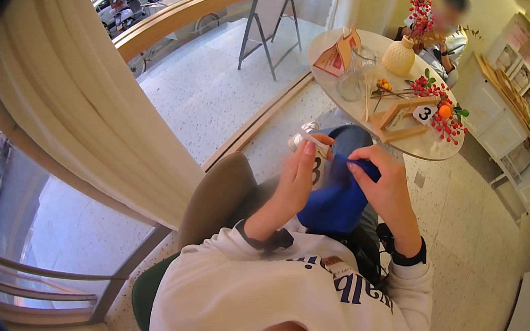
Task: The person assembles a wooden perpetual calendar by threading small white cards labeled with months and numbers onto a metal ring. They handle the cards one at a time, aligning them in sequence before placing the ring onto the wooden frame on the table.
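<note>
A bright blue cloth (338, 205) hangs over my lap, its upper edge pinched between the thumb and fingers of my right hand (388, 187). My left hand (295, 181) is closed on a thin white strip (311, 138) that sticks out past the fingertips. Both hands are raised in front of my chest, close together but apart. Beside the left hand, partly covered by it, a pale card with a dark printed mark (316, 171) shows. Folds hide the cloth's full shape.
Ahead stands a round table (346, 106) with a cream vase (399, 56), a glass jug (351, 76), wooden frames (401, 120) and red berry sprigs (447, 126). A person (451, 49) sits beyond it. A curtain (96, 76) and window are at left; a chair (218, 193) is beside me.
</note>
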